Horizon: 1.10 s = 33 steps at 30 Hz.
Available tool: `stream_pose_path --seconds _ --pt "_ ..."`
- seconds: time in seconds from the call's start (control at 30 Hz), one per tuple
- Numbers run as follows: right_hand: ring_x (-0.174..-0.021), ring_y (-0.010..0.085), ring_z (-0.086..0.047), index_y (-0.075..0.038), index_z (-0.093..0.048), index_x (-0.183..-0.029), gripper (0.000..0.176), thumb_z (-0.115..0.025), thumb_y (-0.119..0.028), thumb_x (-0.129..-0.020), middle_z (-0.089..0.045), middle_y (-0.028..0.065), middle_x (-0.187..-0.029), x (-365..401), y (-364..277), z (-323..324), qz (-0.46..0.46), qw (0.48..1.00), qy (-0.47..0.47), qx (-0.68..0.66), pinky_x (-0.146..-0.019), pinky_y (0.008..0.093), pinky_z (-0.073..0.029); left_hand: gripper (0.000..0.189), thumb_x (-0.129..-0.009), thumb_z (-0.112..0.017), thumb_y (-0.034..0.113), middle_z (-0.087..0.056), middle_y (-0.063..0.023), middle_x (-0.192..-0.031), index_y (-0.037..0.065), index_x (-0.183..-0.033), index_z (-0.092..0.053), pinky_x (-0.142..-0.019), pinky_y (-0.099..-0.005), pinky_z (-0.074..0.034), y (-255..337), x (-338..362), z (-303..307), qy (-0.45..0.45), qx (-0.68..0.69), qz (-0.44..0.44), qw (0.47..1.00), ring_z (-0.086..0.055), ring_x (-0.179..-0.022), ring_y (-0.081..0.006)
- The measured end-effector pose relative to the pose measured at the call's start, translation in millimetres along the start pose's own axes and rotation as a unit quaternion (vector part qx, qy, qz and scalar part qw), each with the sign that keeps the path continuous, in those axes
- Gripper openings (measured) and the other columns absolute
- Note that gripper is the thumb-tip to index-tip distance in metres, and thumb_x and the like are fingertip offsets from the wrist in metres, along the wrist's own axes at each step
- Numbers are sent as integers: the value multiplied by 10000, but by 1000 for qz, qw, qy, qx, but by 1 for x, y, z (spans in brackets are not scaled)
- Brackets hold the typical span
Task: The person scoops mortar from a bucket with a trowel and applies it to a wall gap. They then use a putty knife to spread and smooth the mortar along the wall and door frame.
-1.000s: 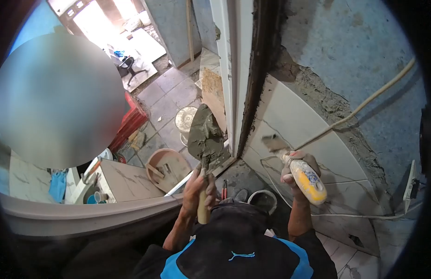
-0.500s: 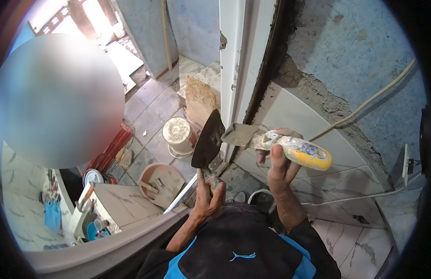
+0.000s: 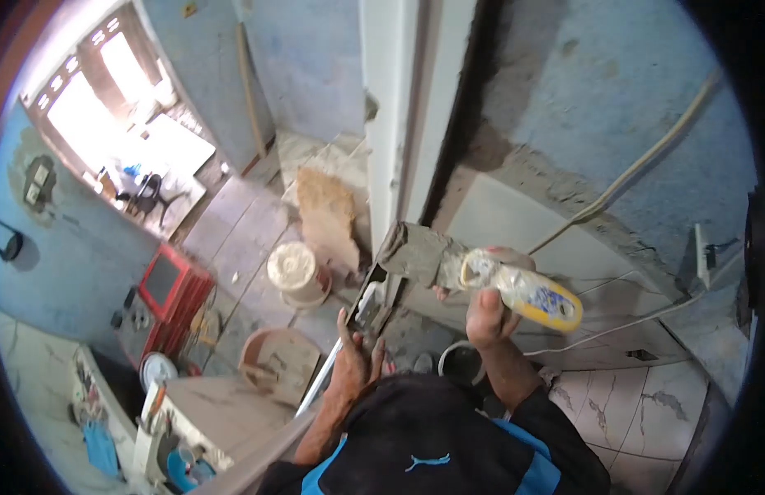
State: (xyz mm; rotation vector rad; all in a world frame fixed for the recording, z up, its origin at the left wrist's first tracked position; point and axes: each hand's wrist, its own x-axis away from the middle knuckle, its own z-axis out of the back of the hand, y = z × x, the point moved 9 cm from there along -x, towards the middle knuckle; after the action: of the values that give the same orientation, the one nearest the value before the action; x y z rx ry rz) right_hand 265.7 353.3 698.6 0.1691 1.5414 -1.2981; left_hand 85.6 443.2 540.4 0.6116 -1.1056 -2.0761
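My right hand (image 3: 491, 318) is closed round the yellow-and-white handle of a putty knife (image 3: 531, 293). Grey mortar (image 3: 428, 254) coats its broad blade, which points left towards the white door frame (image 3: 385, 124). Lower and to the left, my left hand (image 3: 356, 367) holds a trowel (image 3: 372, 304), its index finger stretched upward. The trowel is turned so that only a narrow, dark part of its blade and a pale piece show, just below the putty knife's tip. The fingers hide most of its handle.
A mortar-stained bucket (image 3: 296, 272) and a round tub (image 3: 287, 363) stand on the tiled floor beyond the frame. Red equipment (image 3: 169, 285) is at the left. A cable (image 3: 646, 173) runs along the blue wall (image 3: 621, 74) at right. Another bucket (image 3: 462, 363) is beside my body.
The trowel has turned from showing its broad dark face to a narrow view. More mortar shows on the putty knife's blade. The view has shifted, and the blurred round shape at left is gone.
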Motion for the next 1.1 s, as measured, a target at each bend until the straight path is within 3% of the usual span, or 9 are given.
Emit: stream_pose_path --seconds 0.13,0.23,0.33,0.43,0.53,0.57,0.73,0.93,1.1 --pt "-887 222 -509 -16 -382 -1168 455 -580 -241 -826 -430 102 -1103 -49 -33 37 58 984 79 -150 -415 375 -498 781 -851 -562 76 -611 -206 -890 -124 -1363 -5 -740 -357 -478 -78 -9 -35 7 95 9 995 -619 -758 -269" --pt "-623 145 -536 -60 -392 -1122 368 -598 -176 -839 -519 73 -842 -96 -69 87 78 952 256 -152 -400 261 -436 769 -873 -547 113 -563 -128 -788 -59 -1404 -18 -594 -307 -446 -43 -18 -14 22 226 112 967 -543 -649 -185" --pt "-507 105 -520 -33 -513 -980 135 -565 -106 -879 -571 50 -746 -165 -140 106 210 950 215 -83 -378 231 -393 732 -888 -532 110 -536 -73 -720 -11 -1425 -48 -496 -266 -407 -66 -29 -10 96 235 -48 966 -478 -556 -124" --pt "-508 116 -557 -49 -550 -941 197 -664 -170 -834 -591 34 -700 -238 -191 105 282 949 138 -11 -408 259 -430 669 -900 -502 89 -536 -88 -783 -14 -1414 -87 -549 -263 -417 -59 -27 -11 47 259 36 964 -494 -640 -129" --pt "-512 83 -530 6 -586 -908 257 -633 -243 -865 -582 33 -675 -291 -220 91 331 934 134 20 -406 212 -400 449 -932 -476 145 -474 -25 -692 74 -1346 -319 -415 -225 -365 -203 -42 -78 45 187 -7 981 -421 -502 -81" --pt "-473 68 -490 7 -569 -917 265 -631 -247 -873 -568 33 -651 -308 -219 88 350 931 101 -12 -405 198 -396 601 -930 -469 116 -467 -25 -690 93 -1434 -142 -397 -204 -320 -143 -35 -47 91 237 -22 967 -388 -490 -62" --pt "-560 64 -576 -18 -628 -881 249 -656 -264 -850 -607 17 -683 -337 -206 79 359 924 112 64 -428 213 -435 669 -916 -478 88 -416 14 -657 106 -1451 -77 -396 -206 -272 -124 -27 -25 133 271 -16 953 -336 -484 -55" --pt "-576 185 -633 -80 -535 -957 264 -700 -211 -798 -619 85 -716 -311 -220 26 580 702 138 390 -456 305 -509 679 -902 -476 52 -399 21 -653 104 -1451 -80 -405 -202 -265 -142 -19 -22 145 312 11 939 -334 -493 -51" --pt "-649 285 -673 -8 -486 -1019 318 -659 -172 -807 -620 189 -779 -316 -196 -29 484 669 117 552 -509 329 -591 679 -911 -503 83 -395 27 -673 102 -1453 -95 -428 -195 -283 -156 -29 -23 174 281 -52 942 -355 -524 -54"
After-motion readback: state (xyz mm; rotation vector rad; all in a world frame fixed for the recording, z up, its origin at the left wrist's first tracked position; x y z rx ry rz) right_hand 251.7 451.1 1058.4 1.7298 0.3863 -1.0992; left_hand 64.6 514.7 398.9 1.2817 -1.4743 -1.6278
